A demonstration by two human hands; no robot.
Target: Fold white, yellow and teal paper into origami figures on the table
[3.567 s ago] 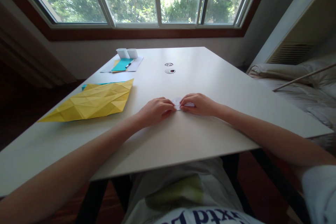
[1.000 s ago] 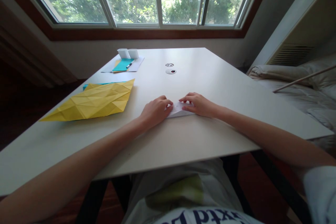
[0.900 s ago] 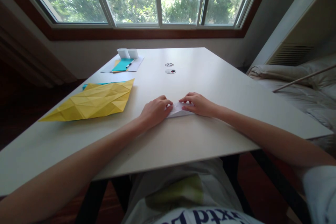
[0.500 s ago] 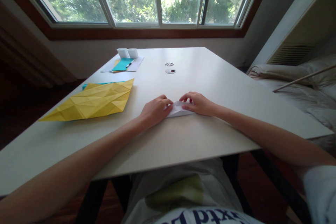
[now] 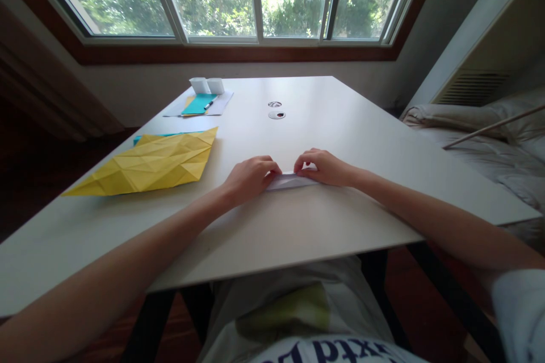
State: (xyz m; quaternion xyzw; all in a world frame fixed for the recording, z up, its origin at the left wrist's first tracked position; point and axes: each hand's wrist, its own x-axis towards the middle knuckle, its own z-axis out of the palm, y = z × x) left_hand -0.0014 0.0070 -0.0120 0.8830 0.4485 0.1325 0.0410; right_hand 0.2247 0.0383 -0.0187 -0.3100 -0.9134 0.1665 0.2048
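Paper [image 5: 286, 181] lies flatter on the table [image 5: 340, 125] than half a second ago, right of the yellow sheet [image 5: 153, 163]. Left hand [image 5: 251, 177] and right hand [image 5: 326, 167] each pinch one end, fingertips now pressed lower along the fold.

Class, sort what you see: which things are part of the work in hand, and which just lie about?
In use: left hand, right hand, white folded paper.
Lying about: yellow creased sheet, teal paper, pen, two white boxes.
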